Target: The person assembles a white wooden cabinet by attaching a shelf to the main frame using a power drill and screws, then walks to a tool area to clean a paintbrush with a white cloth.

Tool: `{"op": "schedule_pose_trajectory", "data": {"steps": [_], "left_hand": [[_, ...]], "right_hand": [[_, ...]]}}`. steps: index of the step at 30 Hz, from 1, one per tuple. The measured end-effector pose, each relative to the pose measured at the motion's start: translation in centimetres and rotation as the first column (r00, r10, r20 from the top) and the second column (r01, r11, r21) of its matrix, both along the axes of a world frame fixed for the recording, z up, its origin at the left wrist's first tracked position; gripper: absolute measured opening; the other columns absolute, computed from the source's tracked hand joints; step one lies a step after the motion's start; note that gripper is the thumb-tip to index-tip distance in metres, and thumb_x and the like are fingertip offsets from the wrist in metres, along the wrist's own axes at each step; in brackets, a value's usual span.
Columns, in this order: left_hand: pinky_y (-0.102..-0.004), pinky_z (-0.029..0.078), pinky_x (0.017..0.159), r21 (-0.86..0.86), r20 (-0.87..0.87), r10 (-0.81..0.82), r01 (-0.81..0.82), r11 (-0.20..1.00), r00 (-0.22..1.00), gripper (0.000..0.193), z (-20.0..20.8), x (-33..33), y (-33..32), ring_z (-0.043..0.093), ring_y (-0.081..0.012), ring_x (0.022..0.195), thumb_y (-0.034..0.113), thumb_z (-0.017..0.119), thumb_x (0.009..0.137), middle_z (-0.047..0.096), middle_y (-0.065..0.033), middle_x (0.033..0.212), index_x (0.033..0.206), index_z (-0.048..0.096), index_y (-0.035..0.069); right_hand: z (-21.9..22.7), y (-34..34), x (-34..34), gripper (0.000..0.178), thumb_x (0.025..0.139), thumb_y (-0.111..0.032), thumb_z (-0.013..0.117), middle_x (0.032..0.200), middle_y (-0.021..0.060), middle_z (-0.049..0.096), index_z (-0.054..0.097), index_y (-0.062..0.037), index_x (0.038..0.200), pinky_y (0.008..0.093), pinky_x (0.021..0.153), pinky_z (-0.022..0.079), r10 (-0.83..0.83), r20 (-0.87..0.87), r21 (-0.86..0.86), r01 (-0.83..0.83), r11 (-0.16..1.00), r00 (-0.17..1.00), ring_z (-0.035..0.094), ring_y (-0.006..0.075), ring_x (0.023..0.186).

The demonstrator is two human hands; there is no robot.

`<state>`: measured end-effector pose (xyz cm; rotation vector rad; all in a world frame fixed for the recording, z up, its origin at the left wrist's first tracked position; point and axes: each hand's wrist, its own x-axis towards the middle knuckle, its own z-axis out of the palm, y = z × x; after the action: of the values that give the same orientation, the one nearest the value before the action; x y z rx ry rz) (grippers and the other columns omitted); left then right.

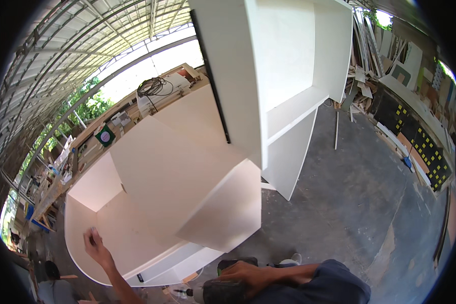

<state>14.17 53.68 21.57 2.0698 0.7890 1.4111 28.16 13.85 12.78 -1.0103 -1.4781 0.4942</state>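
Observation:
My left hand (95, 247) is raised over the left end of a large white cabinet (131, 228), its fingers curled together; whatever they may hold is too small to make out. Near the lower edge my right hand (243, 273) is wrapped round a dark cordless drill (223, 291), whose bit points left. A white panel (162, 157) stands across the cabinet, and another white panel (228, 207) leans at its right side. The left end of the cabinet has a rounded edge.
A tall white open cabinet (289, 55) with a black rail rises straight ahead. Behind lies a cluttered workbench (93, 144) with coiled cable (154, 87). Stacked boards (367, 45) and a black panel with yellow squares (405, 131) line the right. Grey concrete floor (334, 202) spreads between.

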Motion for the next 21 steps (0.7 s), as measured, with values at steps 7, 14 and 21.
{"op": "schedule_pose_trajectory", "data": {"steps": [7, 14, 21], "left_hand": [[-0.0321, 0.046, 0.066, 0.167, -0.497, -0.485, 0.627, 0.761, 0.720, 0.006, 8.9, 21.0, -14.5, 0.058, -0.0249, 0.072, -0.002, 0.064, 0.083, 0.057, -0.0128, 0.081, 0.085, 0.059, -0.004], [-0.0374, 0.048, 0.070, 0.257, -0.727, -0.181, 0.507, 0.823, 0.662, 0.007, 6.8, 26.5, -14.0, 0.061, -0.0316, 0.075, -0.001, 0.066, 0.078, 0.063, -0.0165, 0.083, 0.085, 0.066, -0.003], [-0.0260, 0.049, 0.063, -0.124, -0.508, -0.383, 0.375, 0.919, 0.772, 0.017, 5.7, 26.4, -13.1, 0.063, -0.0154, 0.067, -0.004, 0.072, 0.068, 0.069, -0.0103, 0.075, 0.085, 0.076, -0.001]], "right_hand": [[-2.9, -16.8, 6.1, 0.063, 0.068, -0.022, 0.076, 0.092, 0.0194, 0.066, 0.059, 0.0058, 0.121, 0.0417, 0.071, 0.051, -0.372, 0.039, 0.021, 0.371, 0.928, 0.927, 0.066, 0.0349, 0.079], [-6.0, -29.3, 8.1, 0.034, 0.075, -0.008, 0.071, 0.095, 0.0161, 0.070, 0.065, 0.0061, 0.105, 0.0352, 0.076, 0.054, -0.626, -0.167, -0.236, 0.586, 0.775, 0.761, 0.069, 0.0290, 0.083], [-13.3, -36.7, 13.1, 0.040, 0.081, -0.015, 0.073, 0.109, 0.0110, 0.067, 0.062, -0.0038, 0.118, 0.0403, 0.092, 0.048, -0.777, 0.049, -0.376, 0.733, 0.568, 0.627, 0.063, 0.0261, 0.103]]}}
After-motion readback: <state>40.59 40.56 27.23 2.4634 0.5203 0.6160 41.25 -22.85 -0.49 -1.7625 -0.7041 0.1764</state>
